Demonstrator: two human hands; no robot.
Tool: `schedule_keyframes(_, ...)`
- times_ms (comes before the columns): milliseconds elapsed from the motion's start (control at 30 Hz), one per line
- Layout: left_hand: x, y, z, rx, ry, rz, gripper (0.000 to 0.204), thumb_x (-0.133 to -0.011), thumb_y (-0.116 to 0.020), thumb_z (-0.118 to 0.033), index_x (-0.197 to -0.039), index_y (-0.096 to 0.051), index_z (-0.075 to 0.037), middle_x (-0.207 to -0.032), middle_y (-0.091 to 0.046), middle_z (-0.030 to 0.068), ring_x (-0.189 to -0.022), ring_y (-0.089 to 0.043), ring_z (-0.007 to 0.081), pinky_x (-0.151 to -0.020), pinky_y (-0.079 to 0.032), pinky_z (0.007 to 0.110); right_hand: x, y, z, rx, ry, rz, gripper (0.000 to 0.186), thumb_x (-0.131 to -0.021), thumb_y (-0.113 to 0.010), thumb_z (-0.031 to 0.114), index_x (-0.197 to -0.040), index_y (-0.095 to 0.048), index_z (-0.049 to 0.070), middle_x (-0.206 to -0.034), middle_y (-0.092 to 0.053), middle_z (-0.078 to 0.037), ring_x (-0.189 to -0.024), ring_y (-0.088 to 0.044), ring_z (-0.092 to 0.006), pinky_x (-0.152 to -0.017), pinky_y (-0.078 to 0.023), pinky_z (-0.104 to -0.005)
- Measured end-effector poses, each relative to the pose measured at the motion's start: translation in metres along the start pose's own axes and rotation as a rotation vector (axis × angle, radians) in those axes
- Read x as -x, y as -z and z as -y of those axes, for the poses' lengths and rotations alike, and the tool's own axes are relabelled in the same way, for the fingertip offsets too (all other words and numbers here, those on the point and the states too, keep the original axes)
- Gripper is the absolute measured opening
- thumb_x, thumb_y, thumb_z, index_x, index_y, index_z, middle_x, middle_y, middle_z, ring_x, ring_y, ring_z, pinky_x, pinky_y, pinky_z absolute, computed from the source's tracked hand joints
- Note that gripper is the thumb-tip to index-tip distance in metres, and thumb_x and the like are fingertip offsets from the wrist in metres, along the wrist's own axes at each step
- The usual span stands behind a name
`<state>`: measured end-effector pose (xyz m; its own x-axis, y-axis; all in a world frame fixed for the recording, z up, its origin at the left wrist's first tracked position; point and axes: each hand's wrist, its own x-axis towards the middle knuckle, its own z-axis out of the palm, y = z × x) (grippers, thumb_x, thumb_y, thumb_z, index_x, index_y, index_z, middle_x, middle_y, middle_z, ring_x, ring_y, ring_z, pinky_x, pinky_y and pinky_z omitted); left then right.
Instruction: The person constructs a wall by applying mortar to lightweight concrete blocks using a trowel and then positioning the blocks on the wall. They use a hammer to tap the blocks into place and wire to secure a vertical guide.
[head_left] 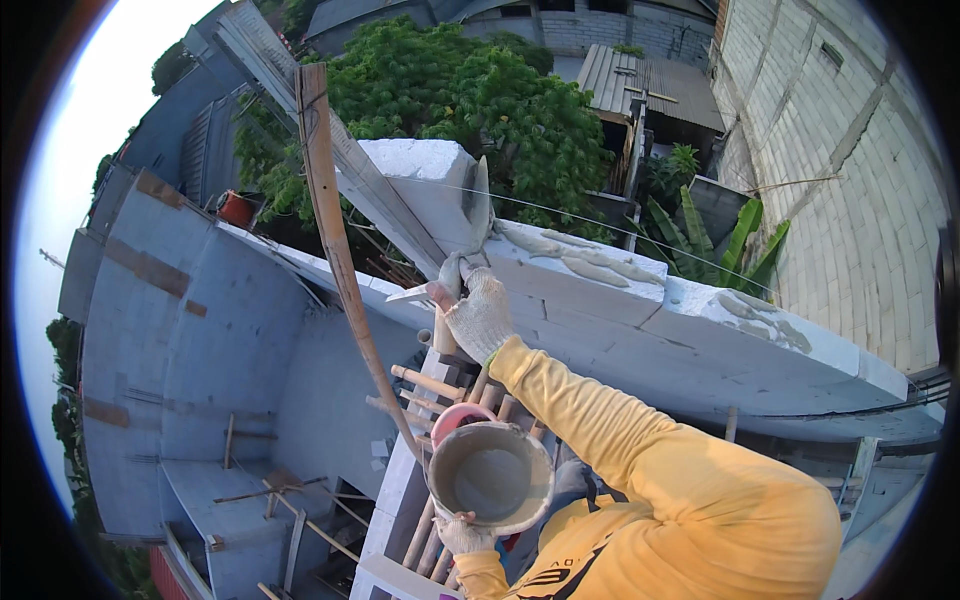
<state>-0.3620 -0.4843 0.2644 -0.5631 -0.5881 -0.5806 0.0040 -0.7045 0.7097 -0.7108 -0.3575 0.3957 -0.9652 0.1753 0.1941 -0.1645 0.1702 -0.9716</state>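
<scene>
My right hand (478, 312), in a pale knitted glove, reaches forward to the wall and is closed on a mortar-smeared trowel (452, 274); fingers and mortar partly hide the tool. Just beyond stands a white lightweight block (422, 162), with grey mortar (481, 205) along its right end. My left hand (466, 535), also gloved, grips the near rim of a round bucket (541, 478). Wet grey mortar (490, 472) lies inside it. Behind the bucket a pink container (455, 415) shows in part.
A taut string (600, 238) crosses above the block wall (590, 310), whose top carries mortar patches. A slanting bamboo pole (335, 230) and a long wooden beam (375, 190) rise left of my right hand. Scaffold poles (425, 383) lie below. The drop at left shows a lower structure.
</scene>
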Motion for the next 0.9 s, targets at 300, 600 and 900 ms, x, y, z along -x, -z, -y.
schedule_keyframes(300,-0.004,0.028,0.008,-0.107,-0.057,-0.014,0.061,-0.067,-0.051,0.009,-0.126,-0.048,-0.005,-0.108,-0.058,0.0118,-0.092,-0.061,0.0254,-0.082,-0.058,0.039,0.041,-0.027,-0.025,0.187,0.123,0.038,0.061,-0.083,-0.074,0.032,-0.124,-0.056,-0.009,-0.109,-0.060,-0.026,-0.103,-0.058,-0.0405,-0.090,-0.048,-0.0436)
schedule_keyframes(600,0.000,0.026,0.007,-0.096,-0.038,-0.017,0.056,-0.069,-0.050,0.009,-0.123,-0.052,-0.006,-0.102,-0.060,0.0087,-0.089,-0.062,0.0231,-0.079,-0.058,0.041,-0.022,-0.025,0.005,-0.011,-0.381,0.035,0.059,-0.082,-0.076,0.029,-0.123,-0.056,-0.008,-0.108,-0.060,-0.025,-0.104,-0.059,-0.0391,-0.089,-0.049,-0.0433)
schedule_keyframes(900,-0.027,0.033,0.022,-0.017,0.003,0.008,0.059,-0.065,-0.049,0.013,-0.122,-0.054,-0.004,-0.101,-0.063,0.0101,-0.090,-0.065,0.0277,-0.080,-0.060,0.044,0.117,0.011,-0.073,0.284,0.112,0.415,0.057,-0.084,-0.065,0.024,-0.127,-0.052,-0.011,-0.120,-0.055,-0.032,-0.115,-0.054,-0.0448,-0.102,-0.043,-0.0454)
